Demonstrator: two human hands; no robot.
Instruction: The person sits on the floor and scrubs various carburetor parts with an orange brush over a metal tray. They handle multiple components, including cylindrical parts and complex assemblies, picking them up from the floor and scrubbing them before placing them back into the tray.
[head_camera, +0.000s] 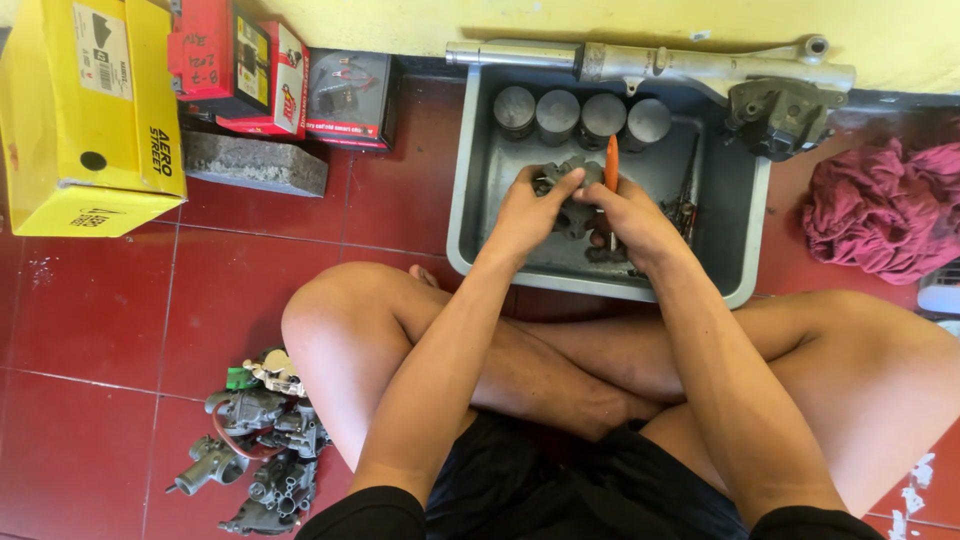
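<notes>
My left hand (528, 205) grips the grey part (566, 180) over the tray (470, 200), so drips land inside. My right hand (632, 215), at its three o'clock, pinches the orange brush (611, 162) upright. Pistons (580, 115) wait at twelve.

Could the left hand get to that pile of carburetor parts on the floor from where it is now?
Probably yes: the left hand grips a metal part over the tray, and the carburetor pile lies uncovered beside the left knee.

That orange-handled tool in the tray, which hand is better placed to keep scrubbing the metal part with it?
The right hand, probably. It already grips the orange-handled tool against the grey metal part, while the left hand is wrapped around that part, steadying it over the grey tray.
</notes>
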